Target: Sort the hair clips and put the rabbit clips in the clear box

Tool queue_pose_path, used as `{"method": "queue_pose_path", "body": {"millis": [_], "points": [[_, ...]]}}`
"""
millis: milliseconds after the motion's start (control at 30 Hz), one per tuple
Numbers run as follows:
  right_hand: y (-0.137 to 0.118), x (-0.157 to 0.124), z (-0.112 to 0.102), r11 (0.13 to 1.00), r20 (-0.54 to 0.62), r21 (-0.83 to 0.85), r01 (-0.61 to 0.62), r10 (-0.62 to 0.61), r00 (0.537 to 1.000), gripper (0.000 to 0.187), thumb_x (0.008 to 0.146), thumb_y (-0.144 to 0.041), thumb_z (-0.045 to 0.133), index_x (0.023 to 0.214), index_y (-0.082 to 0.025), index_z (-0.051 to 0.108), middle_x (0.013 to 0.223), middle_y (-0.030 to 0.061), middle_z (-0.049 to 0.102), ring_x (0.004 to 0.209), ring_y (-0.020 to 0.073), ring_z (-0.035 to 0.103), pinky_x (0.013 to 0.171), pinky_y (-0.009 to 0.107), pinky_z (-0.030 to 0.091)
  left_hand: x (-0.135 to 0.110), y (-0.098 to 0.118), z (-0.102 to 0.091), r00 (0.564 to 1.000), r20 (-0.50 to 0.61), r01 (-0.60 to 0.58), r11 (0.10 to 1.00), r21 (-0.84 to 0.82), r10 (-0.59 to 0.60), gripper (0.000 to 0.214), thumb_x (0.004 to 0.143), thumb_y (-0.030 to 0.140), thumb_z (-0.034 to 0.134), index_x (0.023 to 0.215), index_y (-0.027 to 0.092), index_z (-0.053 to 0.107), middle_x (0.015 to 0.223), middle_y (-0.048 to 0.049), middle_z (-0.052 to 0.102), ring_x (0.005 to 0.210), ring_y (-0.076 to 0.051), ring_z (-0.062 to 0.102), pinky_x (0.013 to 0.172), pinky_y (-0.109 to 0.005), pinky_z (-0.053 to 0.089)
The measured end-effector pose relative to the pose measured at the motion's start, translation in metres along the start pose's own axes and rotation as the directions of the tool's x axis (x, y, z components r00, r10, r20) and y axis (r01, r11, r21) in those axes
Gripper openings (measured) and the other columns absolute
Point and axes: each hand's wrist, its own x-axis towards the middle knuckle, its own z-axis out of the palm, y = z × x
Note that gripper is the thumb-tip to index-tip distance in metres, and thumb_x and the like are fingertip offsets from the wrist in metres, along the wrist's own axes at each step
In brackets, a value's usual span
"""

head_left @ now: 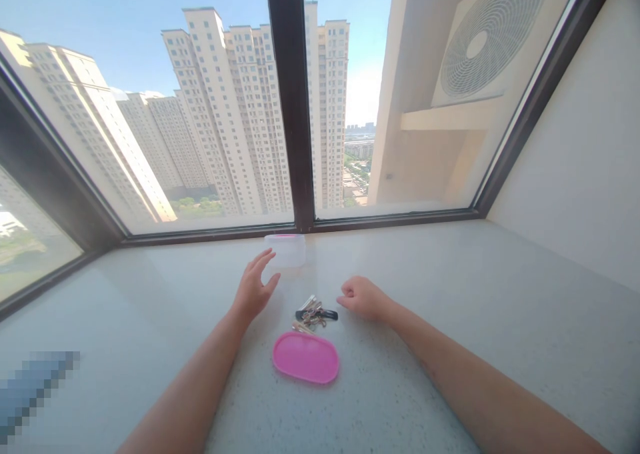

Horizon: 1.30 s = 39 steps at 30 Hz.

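The keys (315, 314) lie crosswise nearer the loosely curled, empty right hand (363, 299) than the open, empty left hand (253, 291).

A speckled stone window ledge (450, 267) lies below high-rise apartment towers (220, 121) outside, with an air-conditioner unit (483, 41) far right

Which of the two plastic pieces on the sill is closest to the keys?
The pink oval lid, lying flat just in front of the key bunch. The other piece, a clear box with a pink rim, sits farther off, beyond the left hand.
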Motion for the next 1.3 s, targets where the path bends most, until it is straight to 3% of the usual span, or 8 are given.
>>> {"method": "queue_pose_path", "body": {"millis": [200, 400, 667, 933, 1300], "points": [[-0.001, 0.001, 0.000, 1.000, 0.007, -0.003, -0.008, 0.008, 1.000, 0.035, 0.067, -0.028, 0.052, 0.047, -0.018, 0.025, 0.050, -0.0066, 0.019, 0.053, 0.0094, 0.020, 0.052, 0.027, 0.012, 0.004, -0.006, 0.005, 0.994, 0.071, -0.089, 0.986, 0.142, 0.080, 0.057, 0.078, 0.025, 0.057, 0.133, 0.021, 0.044, 0.144, -0.0104, 0.041, 0.130, -0.028, 0.040, 0.107, -0.048, 0.031], [-0.002, 0.001, -0.001, 1.000, 0.000, -0.001, -0.019, 0.019, 1.000, 0.035, 0.067, -0.029, 0.052, 0.047, -0.018, 0.025, 0.049, -0.0063, 0.020, 0.052, 0.0094, 0.020, 0.051, 0.027, 0.011, 0.004, -0.010, 0.009, 0.987, 0.153, -0.075, 0.979, 0.192, 0.045, 0.063, 0.075, 0.025, 0.060, 0.136, 0.022, 0.041, 0.145, -0.0100, 0.041, 0.129, -0.030, 0.041, 0.106, -0.049, 0.032], [-0.002, 0.001, -0.002, 1.000, 0.000, -0.004, -0.021, 0.021, 1.000, 0.034, 0.067, -0.028, 0.051, 0.047, -0.018, 0.025, 0.050, -0.0063, 0.020, 0.053, 0.0097, 0.019, 0.052, 0.028, 0.011, 0.005, -0.008, 0.008, 0.988, 0.131, -0.091, 0.992, 0.085, 0.080, 0.044, 0.076, 0.024, 0.057, 0.120, 0.020, 0.056, 0.133, -0.0115, 0.049, 0.122, -0.028, 0.047, 0.104, -0.047, 0.036], [0.001, 0.002, 0.000, 1.000, 0.001, -0.004, -0.015, 0.015, 1.000, 0.035, 0.066, -0.028, 0.051, 0.048, -0.018, 0.024, 0.051, -0.0066, 0.017, 0.053, 0.0098, 0.018, 0.053, 0.029, 0.010, 0.006, -0.002, 0.006, 0.992, 0.113, -0.053, 0.999, 0.011, 0.051, 0.029, 0.077, 0.021, 0.053, 0.107, 0.020, 0.055, 0.113, -0.0080, 0.051, 0.087, -0.019, 0.059, 0.077, -0.038, 0.053], [0.000, 0.000, 0.000, 1.000, -0.025, 0.010, -0.027, 0.027, 0.999, 0.035, 0.067, -0.027, 0.052, 0.049, -0.018, 0.024, 0.051, -0.0064, 0.019, 0.054, 0.0098, 0.020, 0.052, 0.027, 0.013, 0.003, 0.008, 0.005, 0.986, 0.112, -0.111, 0.988, -0.106, 0.123, 0.023, 0.075, 0.017, 0.055, 0.098, 0.020, 0.055, 0.106, -0.0073, 0.056, 0.101, -0.021, 0.056, 0.089, -0.037, 0.049]]}}
